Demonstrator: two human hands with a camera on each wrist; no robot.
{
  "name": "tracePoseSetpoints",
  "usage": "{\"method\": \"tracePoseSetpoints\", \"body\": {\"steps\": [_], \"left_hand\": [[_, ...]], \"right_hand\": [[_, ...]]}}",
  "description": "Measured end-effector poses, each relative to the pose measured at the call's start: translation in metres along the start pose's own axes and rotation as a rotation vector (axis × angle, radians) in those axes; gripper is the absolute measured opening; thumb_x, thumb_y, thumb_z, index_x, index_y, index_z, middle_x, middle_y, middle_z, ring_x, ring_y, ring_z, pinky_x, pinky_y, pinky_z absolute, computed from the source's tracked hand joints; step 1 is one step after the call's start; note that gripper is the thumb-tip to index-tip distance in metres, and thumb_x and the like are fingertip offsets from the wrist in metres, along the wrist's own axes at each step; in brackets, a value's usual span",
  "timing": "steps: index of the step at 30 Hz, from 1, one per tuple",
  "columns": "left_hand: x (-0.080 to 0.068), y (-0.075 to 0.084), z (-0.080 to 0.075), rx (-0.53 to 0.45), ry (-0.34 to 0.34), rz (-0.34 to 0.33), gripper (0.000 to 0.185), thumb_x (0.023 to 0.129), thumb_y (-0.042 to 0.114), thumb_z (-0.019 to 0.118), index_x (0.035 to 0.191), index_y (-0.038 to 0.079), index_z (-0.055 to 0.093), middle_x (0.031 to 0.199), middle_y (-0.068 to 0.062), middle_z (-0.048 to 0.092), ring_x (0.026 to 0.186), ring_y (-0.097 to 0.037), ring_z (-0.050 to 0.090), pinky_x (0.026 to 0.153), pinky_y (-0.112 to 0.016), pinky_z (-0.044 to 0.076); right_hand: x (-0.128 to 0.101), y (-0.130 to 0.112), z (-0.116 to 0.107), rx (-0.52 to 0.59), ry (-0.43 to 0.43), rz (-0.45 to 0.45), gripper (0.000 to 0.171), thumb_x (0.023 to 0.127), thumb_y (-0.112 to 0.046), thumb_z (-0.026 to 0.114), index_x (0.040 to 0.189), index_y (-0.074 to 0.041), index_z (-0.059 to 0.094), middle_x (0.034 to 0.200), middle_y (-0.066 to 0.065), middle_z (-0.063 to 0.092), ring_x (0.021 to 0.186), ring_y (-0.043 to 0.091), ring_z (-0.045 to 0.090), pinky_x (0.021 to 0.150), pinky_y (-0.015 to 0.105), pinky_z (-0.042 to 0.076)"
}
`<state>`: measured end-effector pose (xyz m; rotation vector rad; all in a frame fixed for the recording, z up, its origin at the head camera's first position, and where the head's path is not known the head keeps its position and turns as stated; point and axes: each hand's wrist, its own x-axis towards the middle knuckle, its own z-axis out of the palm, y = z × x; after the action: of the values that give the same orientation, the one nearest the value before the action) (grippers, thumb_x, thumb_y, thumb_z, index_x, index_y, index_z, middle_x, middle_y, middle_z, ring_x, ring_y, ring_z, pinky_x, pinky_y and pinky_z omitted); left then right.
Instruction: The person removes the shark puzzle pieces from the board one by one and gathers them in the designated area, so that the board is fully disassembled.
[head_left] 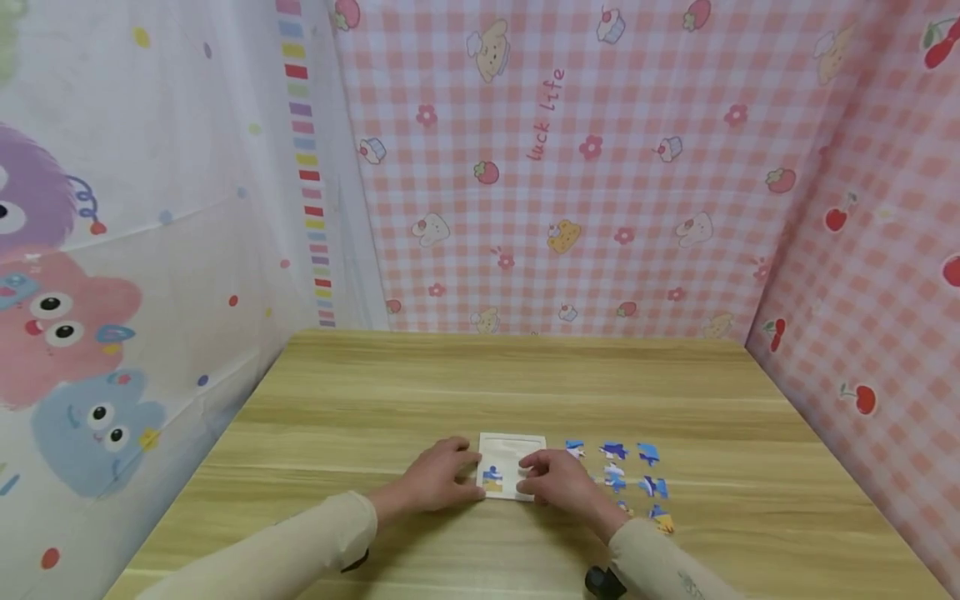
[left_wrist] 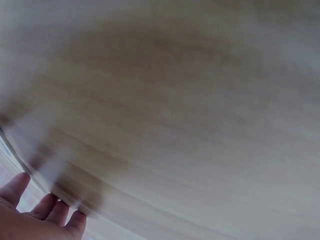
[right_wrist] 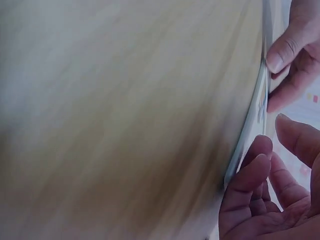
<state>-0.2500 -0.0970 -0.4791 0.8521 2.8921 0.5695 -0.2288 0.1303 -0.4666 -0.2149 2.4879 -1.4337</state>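
Observation:
A small white puzzle board [head_left: 517, 454] lies flat on the wooden table [head_left: 480, 383], with one blue and yellow piece [head_left: 492, 478] set in its lower left corner. My left hand [head_left: 438, 479] rests on the table with its fingertips against the board's left edge. My right hand [head_left: 558, 481] touches the board's right side with loosely bent fingers [right_wrist: 252, 170], and I see nothing between them. In the right wrist view the board's edge [right_wrist: 248, 131] runs between both hands, and the left hand's fingertips [right_wrist: 280, 55] press on it. The left wrist view is blurred and shows only fingertips [left_wrist: 47, 212].
Several loose blue, white and yellow puzzle pieces [head_left: 615, 477] lie in rows just right of the board. Pink checked cloth [head_left: 570, 167] hangs behind and to the right of the table, and a cartoon-print sheet [head_left: 112, 292] hangs on the left. A dark object [head_left: 603, 581] sits at my right wrist.

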Motion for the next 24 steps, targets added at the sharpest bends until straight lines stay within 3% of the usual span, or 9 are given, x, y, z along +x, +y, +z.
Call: {"method": "tracePoseSetpoints", "body": {"steps": [5,17,24], "left_hand": [[-0.001,0.001,-0.001,-0.007,0.003,0.014,0.060,0.079,0.048,0.063,0.124,0.010,0.055,0.131,-0.017,0.043,0.118,-0.030,0.040,0.095,-0.045,0.033],[-0.001,0.001,0.000,-0.006,0.019,0.029,0.057,0.079,0.045,0.065,0.122,0.009,0.057,0.129,-0.017,0.044,0.117,-0.030,0.041,0.095,-0.046,0.033],[-0.002,0.000,0.000,-0.002,0.020,0.026,0.057,0.079,0.045,0.065,0.122,0.008,0.057,0.128,-0.017,0.045,0.117,-0.030,0.041,0.095,-0.045,0.033]], "right_hand": [[0.007,-0.003,0.011,-0.007,0.008,-0.001,0.032,0.076,-0.011,0.071,0.105,-0.001,0.062,0.080,0.004,0.057,0.059,0.014,0.054,0.054,0.028,0.045],[0.013,-0.008,0.018,-0.156,-0.024,-0.033,0.025,0.073,-0.016,0.072,0.096,-0.006,0.066,0.076,0.002,0.055,0.065,0.015,0.051,0.057,0.030,0.042],[0.012,-0.014,0.019,-0.161,-0.041,-0.039,0.024,0.074,-0.016,0.072,0.095,-0.007,0.066,0.079,0.002,0.056,0.069,0.016,0.050,0.059,0.031,0.041]]}}
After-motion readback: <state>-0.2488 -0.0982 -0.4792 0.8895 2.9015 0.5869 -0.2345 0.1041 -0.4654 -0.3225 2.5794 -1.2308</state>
